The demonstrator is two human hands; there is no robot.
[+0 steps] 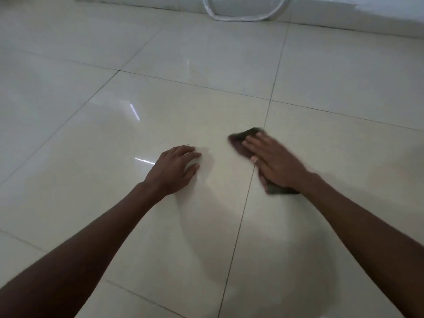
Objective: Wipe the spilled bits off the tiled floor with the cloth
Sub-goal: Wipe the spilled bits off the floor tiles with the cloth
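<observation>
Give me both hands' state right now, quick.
Left hand: open, fingertips resting on the floor.
Right hand: open, pressing flat on the cloth.

your dark, brownish cloth [243, 140] lies crumpled flat on the glossy cream tiled floor [160, 92], right of centre, straddling a grout line; motion blur softens its edges. part of it shows at the far end beyond your fingers, part at the near end by your wrist. a few tiny dark spilled bits [188, 145] sit on the tile to the cloth's left, apart from it.
</observation>
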